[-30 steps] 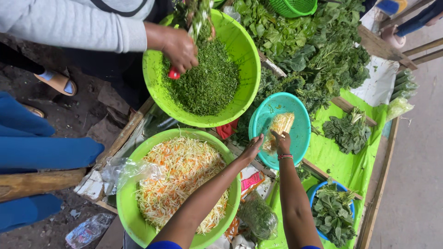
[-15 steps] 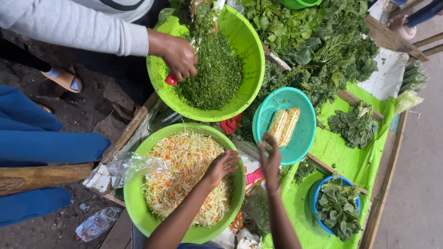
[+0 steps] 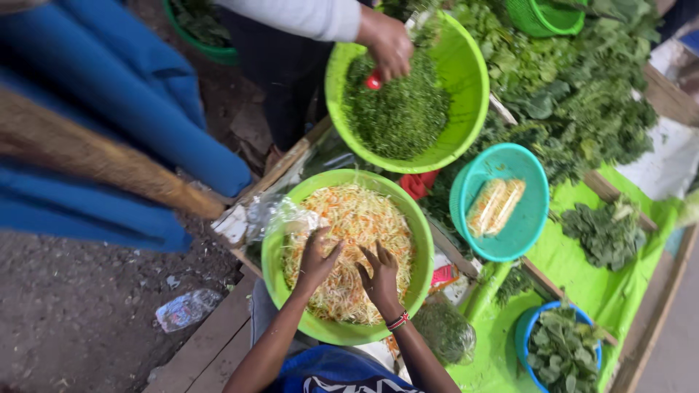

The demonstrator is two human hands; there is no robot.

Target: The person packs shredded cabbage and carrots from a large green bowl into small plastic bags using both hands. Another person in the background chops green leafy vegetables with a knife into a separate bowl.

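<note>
While both hands, left hand (image 3: 318,256) and right hand (image 3: 380,275), rest open-fingered on shredded cabbage and carrot (image 3: 357,218) inside the lime-green basin (image 3: 280,273), strands could probably spill over its near rim if pressed.

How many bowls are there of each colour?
Lime green: 2, the slaw bowl and the chopped-greens bowl
Teal: 1, the corn bowl
Blue: 1, the leaf bowl
Darker green, cut off at the top edge: 2, a basin and a basket
Total: 6
</note>
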